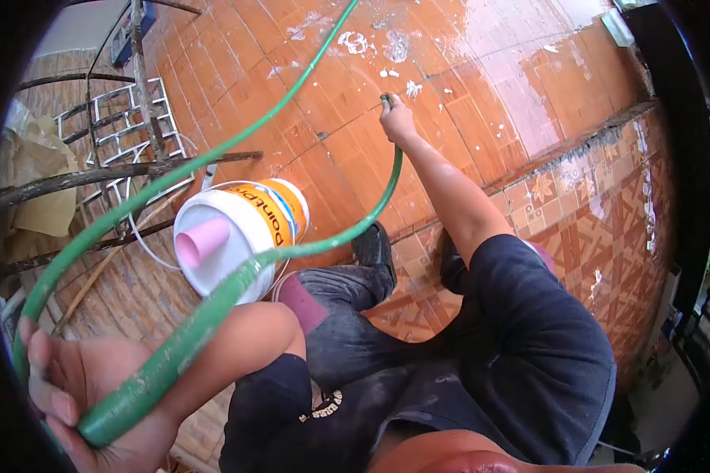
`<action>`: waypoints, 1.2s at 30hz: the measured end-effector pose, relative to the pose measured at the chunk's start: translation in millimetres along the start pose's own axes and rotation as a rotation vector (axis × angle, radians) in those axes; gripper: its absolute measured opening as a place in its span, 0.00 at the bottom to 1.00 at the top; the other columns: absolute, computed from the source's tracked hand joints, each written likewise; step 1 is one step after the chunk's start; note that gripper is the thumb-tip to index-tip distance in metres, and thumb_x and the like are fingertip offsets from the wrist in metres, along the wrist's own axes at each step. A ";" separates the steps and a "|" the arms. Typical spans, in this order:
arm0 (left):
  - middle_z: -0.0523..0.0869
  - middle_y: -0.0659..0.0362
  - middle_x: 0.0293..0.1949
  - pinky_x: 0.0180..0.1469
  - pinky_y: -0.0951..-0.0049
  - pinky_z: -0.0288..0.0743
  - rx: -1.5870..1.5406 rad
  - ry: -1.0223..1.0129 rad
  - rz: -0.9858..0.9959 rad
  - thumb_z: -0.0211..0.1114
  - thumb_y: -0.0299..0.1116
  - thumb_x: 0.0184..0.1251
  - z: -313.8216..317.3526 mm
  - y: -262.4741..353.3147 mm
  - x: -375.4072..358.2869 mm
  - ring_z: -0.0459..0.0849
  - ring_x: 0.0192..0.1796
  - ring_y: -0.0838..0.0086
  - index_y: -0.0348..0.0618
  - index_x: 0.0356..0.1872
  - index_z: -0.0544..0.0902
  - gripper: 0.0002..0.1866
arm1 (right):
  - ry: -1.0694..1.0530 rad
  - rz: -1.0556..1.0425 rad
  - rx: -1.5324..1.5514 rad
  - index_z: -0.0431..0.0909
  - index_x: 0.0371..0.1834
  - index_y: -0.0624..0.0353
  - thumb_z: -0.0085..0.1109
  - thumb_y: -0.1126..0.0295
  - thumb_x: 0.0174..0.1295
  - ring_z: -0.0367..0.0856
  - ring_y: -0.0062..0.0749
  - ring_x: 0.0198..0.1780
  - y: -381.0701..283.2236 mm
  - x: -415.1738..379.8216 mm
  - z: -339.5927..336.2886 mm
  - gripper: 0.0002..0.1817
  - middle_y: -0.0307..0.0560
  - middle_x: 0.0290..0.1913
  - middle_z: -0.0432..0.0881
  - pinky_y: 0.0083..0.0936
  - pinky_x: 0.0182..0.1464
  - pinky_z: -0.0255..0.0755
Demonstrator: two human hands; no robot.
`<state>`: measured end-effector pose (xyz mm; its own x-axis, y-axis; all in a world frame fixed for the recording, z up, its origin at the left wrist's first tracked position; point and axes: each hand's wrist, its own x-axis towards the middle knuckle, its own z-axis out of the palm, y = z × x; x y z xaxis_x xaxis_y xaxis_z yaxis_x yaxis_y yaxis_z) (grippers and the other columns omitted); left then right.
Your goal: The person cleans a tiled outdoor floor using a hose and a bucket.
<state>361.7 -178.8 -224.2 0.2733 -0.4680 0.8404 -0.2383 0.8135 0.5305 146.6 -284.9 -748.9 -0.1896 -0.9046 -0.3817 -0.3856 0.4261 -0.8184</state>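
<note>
A green garden hose [197, 327] loops across the view, its surface scuffed with pale marks. Its end pokes out of my right hand [398, 122], which is wrapped round it over the orange tiles. Thin streaks, perhaps water, show just ahead of that end. In the lower left, close to the camera, my left hand [106, 394] has its fingers curled round a bend of the same hose. Between my arms, a white paint bucket [248, 213] with an orange and blue label stands by my leg. A pink cup-like piece [203, 242] rests on its lid.
Glossy wet orange floor tiles [315, 110] carry white splatters [397, 47]. A low broken edge [584, 146] separates them from patterned tiles [560, 229]. Dark metal bars [138, 87] and a white metal frame [162, 118] stand at left, beside brown sheeting [47, 189].
</note>
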 end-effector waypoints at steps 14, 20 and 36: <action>0.82 0.41 0.33 0.40 0.64 0.82 0.290 0.284 0.043 0.55 0.36 0.67 47.3 -31.3 -26.3 0.84 0.31 0.56 0.26 0.39 0.81 0.17 | 0.077 0.386 0.279 0.74 0.59 0.45 0.49 0.68 0.64 0.77 0.32 0.20 36.9 43.0 -123.6 0.19 0.48 0.29 0.80 0.34 0.18 0.69; 0.84 0.37 0.38 0.47 0.58 0.84 0.138 0.128 -0.282 0.51 0.35 0.70 26.5 -72.5 -52.5 0.86 0.40 0.50 0.23 0.44 0.77 0.18 | 0.238 0.176 -0.015 0.74 0.59 0.44 0.48 0.73 0.60 0.71 0.32 0.16 62.8 77.0 -239.8 0.23 0.41 0.19 0.71 0.33 0.17 0.66; 0.82 0.50 0.48 0.30 0.75 0.69 0.241 -0.156 -2.286 0.55 0.38 0.71 85.6 -97.6 -426.2 0.77 0.32 0.73 0.38 0.53 0.77 0.17 | -0.007 -0.639 -0.986 0.70 0.65 0.48 0.46 0.73 0.68 0.81 0.60 0.31 67.4 5.2 -299.0 0.22 0.63 0.33 0.81 0.52 0.33 0.73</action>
<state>188.7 -88.3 -624.7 0.1148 -0.2623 -0.9581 0.1789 -0.9433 0.2797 -150.4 -258.5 -677.6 0.2951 -0.9551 -0.0271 -0.9418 -0.2860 -0.1767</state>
